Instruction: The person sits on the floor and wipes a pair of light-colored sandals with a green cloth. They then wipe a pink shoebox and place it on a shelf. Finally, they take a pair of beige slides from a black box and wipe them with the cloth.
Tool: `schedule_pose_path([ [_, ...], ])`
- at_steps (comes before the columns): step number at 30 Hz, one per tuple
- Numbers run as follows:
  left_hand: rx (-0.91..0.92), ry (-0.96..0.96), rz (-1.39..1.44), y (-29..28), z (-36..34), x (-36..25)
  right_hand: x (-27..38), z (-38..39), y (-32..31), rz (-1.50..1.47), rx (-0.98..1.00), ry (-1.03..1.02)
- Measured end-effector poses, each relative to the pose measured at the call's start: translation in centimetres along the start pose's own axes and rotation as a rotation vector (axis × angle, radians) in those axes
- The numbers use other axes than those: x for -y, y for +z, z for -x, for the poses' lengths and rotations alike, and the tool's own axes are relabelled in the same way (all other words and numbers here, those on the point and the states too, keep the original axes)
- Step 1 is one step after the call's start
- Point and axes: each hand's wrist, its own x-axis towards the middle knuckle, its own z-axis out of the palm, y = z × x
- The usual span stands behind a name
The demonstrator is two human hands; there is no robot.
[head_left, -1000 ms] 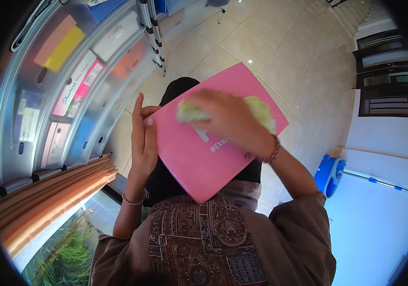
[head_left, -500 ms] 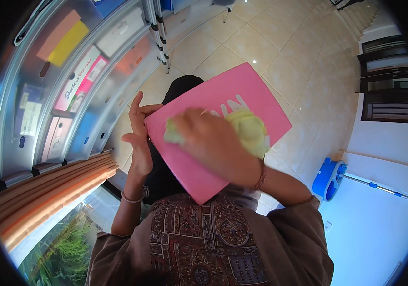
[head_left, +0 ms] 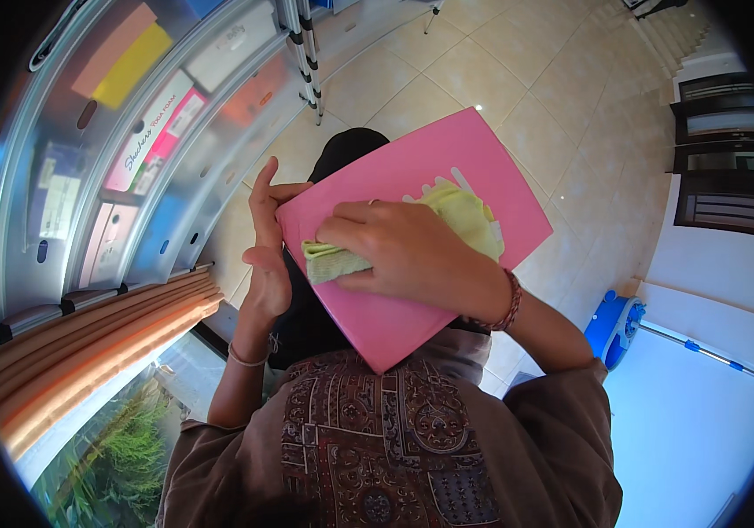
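A flat pink shoebox (head_left: pixel 394 321) lies at a slant over my lap, its pale lettering partly covered. My right hand (head_left: pixel 394 242) is closed on a yellow-green cloth (head_left: pixel 460 216) and presses it against the box's top face. One end of the cloth sticks out beyond my fingertips; the rest bunches up beside the back of my hand. At the box's left corner, my left hand (head_left: pixel 269 246) steadies it, with one finger along the edge and the thumb and another finger sticking out. Some of its fingers are hidden.
Clear-fronted shoe bins (head_left: pixel 121 167) with coloured boxes line the left side. Below them hang orange-brown curtains (head_left: pixel 113 352) beside a window. A folding metal stand (head_left: pixel 305 57) rises from the tiled floor (head_left: pixel 456 79). A blue mop bucket (head_left: pixel 610 330) stands at the right.
My right hand, blurred before, now shows sharply, with the cloth's end more visible under its fingers. The box and both hands sit slightly farther right in view. My left hand keeps its place on the corner.
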Motion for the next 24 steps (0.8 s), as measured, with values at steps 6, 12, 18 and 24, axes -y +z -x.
schedule_pose_path([
  [6,-0.048,-0.005,-0.085,0.6,-0.2,-0.9,-1.0,-1.3,1.2,0.012,-0.123,-0.028],
  [12,0.042,-0.047,-0.016,-0.1,-0.3,-1.0,0.9,0.1,0.4,-0.034,0.105,-0.079],
  [18,0.058,-0.014,-0.060,-0.4,-0.5,-0.8,0.2,-0.6,1.3,0.118,-0.170,0.060],
  [24,0.064,0.023,-0.066,-0.2,-0.6,-0.4,-4.8,0.3,-1.0,0.400,-0.360,0.386],
])
